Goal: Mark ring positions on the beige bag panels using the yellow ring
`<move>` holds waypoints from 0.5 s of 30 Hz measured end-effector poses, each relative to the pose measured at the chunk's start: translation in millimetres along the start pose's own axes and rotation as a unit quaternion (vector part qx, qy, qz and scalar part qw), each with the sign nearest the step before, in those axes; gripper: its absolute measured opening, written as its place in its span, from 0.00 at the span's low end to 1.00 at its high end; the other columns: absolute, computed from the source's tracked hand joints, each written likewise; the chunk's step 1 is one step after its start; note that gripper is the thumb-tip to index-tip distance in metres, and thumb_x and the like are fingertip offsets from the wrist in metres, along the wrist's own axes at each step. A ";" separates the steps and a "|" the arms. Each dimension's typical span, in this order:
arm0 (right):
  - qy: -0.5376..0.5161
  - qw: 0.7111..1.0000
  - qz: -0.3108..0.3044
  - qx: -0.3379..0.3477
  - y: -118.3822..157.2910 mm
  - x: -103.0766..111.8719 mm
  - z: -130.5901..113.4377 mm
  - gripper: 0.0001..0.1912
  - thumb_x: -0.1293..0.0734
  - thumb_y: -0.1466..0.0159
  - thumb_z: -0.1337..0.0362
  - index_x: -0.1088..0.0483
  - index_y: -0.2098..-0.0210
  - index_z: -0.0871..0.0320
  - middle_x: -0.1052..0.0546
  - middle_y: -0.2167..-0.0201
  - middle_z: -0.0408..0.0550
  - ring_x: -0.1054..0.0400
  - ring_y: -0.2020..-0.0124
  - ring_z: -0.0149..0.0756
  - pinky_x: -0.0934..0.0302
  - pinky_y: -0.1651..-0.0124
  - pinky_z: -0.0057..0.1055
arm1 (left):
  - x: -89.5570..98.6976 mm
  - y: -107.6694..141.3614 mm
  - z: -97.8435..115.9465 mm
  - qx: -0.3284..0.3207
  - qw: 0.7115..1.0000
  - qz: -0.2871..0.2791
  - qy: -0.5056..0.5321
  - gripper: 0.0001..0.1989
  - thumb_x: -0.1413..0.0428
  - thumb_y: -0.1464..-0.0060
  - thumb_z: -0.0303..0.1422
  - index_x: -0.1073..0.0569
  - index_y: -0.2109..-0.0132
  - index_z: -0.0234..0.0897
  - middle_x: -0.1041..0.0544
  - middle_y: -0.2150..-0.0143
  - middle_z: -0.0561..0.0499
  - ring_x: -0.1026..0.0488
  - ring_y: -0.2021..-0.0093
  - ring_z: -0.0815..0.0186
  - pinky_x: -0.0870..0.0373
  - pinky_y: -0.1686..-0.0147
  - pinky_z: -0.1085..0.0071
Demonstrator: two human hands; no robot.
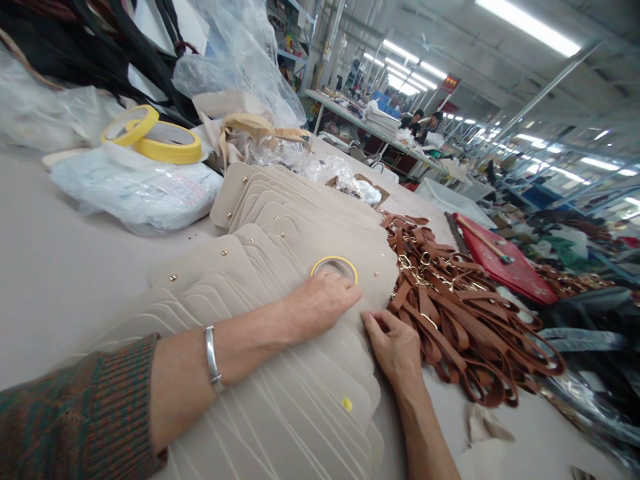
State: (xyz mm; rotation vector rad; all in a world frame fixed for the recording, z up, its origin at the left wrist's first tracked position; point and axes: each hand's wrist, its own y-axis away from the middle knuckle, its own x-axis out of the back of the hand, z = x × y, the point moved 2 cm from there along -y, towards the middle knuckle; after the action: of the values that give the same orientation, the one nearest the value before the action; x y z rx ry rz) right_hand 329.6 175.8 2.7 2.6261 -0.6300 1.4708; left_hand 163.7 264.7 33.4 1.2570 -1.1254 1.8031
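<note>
My left hand (325, 303), with a silver bracelet on its wrist, is closed at the near edge of a roll of yellow tape (332, 260). The hand covers part of the roll, and its fingertips are hidden. Thumb and forefinger of my right hand (396, 343) are pinched together near the right edge of the beige panels (300, 380); what lies between them is too small to make out. These flat, round-cornered panels overlap in a long fanned stack, several with small gold rivets. A yellow tape piece (347, 404) sits on one panel.
A heap of brown straps (450, 313) with gold clasps lies right of the panels. Two yellow tape rolls (170, 143) rest on a plastic-wrapped packet (135, 183) at the left. Behind are clear plastic bags (240, 60); a red board (500, 260) lies at the right.
</note>
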 end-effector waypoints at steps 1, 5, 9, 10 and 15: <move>-0.008 1.000 -0.030 0.006 0.6 1.5 0.3 0.16 0.36 0.40 0.53 0.23 0.72 0.56 0.23 0.76 0.42 0.31 0.74 0.34 0.42 0.69 0.26 | 1.2 0.3 -1.2 -0.002 1.000 0.015 0.016 0.06 0.53 0.41 0.22 0.33 0.60 0.34 0.26 0.62 0.47 0.30 0.61 0.61 0.34 0.61 0.66; -0.036 0.991 -0.128 0.019 2.4 5.1 3.7 0.21 0.37 0.38 0.51 0.26 0.79 0.59 0.29 0.83 0.41 0.36 0.78 0.31 0.48 0.75 0.25 | 1.0 1.7 -4.4 -0.019 0.996 0.056 0.066 0.09 0.52 0.40 0.23 0.33 0.53 0.35 0.25 0.62 0.50 0.27 0.62 0.64 0.32 0.63 0.71; -0.157 0.987 -0.031 0.017 2.2 4.7 5.3 0.16 0.35 0.39 0.52 0.24 0.68 0.60 0.25 0.77 0.42 0.34 0.76 0.31 0.42 0.73 0.26 | -1.5 3.4 -2.4 -0.044 0.993 0.073 0.076 0.15 0.51 0.38 0.27 0.37 0.44 0.35 0.22 0.62 0.49 0.25 0.63 0.64 0.29 0.64 0.71; -0.187 0.982 0.001 0.021 2.5 4.3 4.2 0.16 0.34 0.39 0.53 0.24 0.64 0.60 0.24 0.75 0.44 0.33 0.75 0.32 0.39 0.72 0.27 | -2.0 3.8 -1.6 -0.047 0.993 0.077 0.075 0.18 0.51 0.37 0.28 0.40 0.41 0.35 0.22 0.61 0.48 0.24 0.62 0.64 0.29 0.64 0.71; -0.186 0.967 0.079 0.157 6.1 5.5 -14.9 0.11 0.34 0.38 0.62 0.26 0.57 0.58 0.22 0.63 0.49 0.28 0.66 0.34 0.33 0.62 0.32 | -3.7 4.3 1.9 -0.038 0.995 0.077 0.049 0.19 0.52 0.36 0.32 0.43 0.40 0.32 0.22 0.63 0.47 0.23 0.64 0.62 0.28 0.67 0.70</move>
State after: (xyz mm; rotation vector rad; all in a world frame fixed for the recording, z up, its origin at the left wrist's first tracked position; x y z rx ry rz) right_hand 317.9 172.3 14.4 3.2100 -0.6974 1.2026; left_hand 161.9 261.1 29.0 1.0504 -1.2518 1.8936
